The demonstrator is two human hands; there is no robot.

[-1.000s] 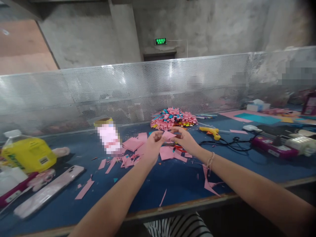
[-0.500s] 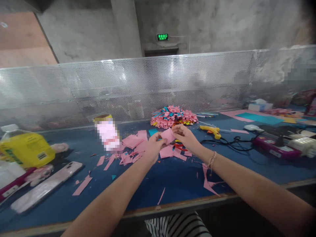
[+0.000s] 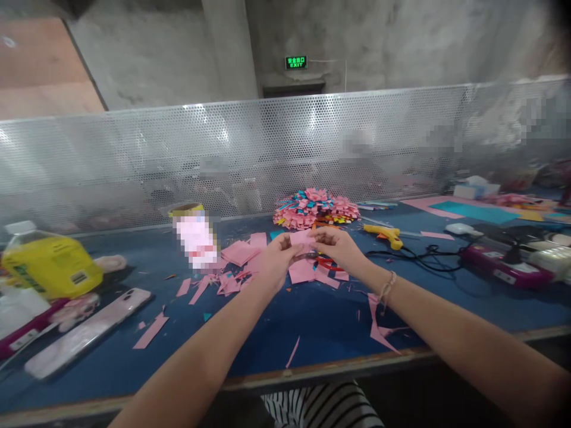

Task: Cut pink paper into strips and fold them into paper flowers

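Observation:
A small piece of pink paper (image 3: 301, 239) is held up between my two hands above the blue table. My left hand (image 3: 282, 257) pinches its left side, thumb towards me. On the right side, the fingers and thumb of my right hand (image 3: 336, 246) are closed on the same paper. Under and beside the hands lie pink paper pieces (image 3: 301, 271) and a red-handled tool (image 3: 328, 263), partly hidden. Left of my left hand is a pile of pink sheets (image 3: 241, 252). Behind the hands sits a heap of folded pink and blue paper pieces (image 3: 312, 205).
A yellow glue gun (image 3: 384, 235) and a purple power strip (image 3: 506, 266) with cables are at right. On the left stand a yellow-liquid bottle (image 3: 49, 261) and a blurred can (image 3: 196, 238), near a phone (image 3: 89, 333). A perforated metal screen (image 3: 147, 166) runs along the back.
The pink paper has gone from tilted with a corner up to a flatter, folded-looking shape. My hands have drawn slightly closer around it, and the view has shifted a little.

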